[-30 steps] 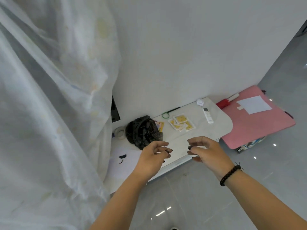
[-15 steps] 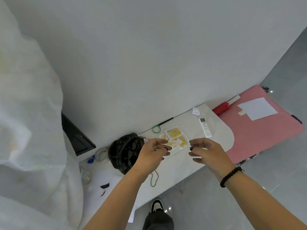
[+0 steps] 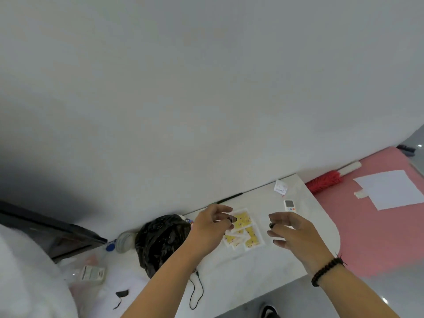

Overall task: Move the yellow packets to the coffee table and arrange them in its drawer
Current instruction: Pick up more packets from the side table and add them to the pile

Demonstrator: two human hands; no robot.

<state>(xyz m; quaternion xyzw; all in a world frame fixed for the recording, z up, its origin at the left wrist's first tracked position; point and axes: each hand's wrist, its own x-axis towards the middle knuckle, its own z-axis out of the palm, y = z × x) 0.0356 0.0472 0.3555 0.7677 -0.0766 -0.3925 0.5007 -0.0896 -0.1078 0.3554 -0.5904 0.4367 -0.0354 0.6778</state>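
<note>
Several yellow packets [image 3: 244, 228] with white borders lie overlapping on a white table [image 3: 263, 269] against the wall. My left hand [image 3: 210, 226] hovers at their left edge with loosely curled fingers, covering part of the pile and holding nothing. My right hand [image 3: 290, 230], a dark bead bracelet on its wrist, hovers just right of the packets with fingers bent and nothing in them. No coffee table or drawer is in view.
A crumpled black plastic bag [image 3: 160, 237] sits left of the packets, a tape roll [image 3: 124, 242] beyond it. A white remote [image 3: 289, 205] and a small paper packet [image 3: 281, 187] lie at the far right. A pink board [image 3: 378, 216] with white paper and a red duster [image 3: 325, 181] adjoin the table.
The view has swung past the white curtain toward the table. Both hands have moved forward and now hover on either side of the yellow packets.
</note>
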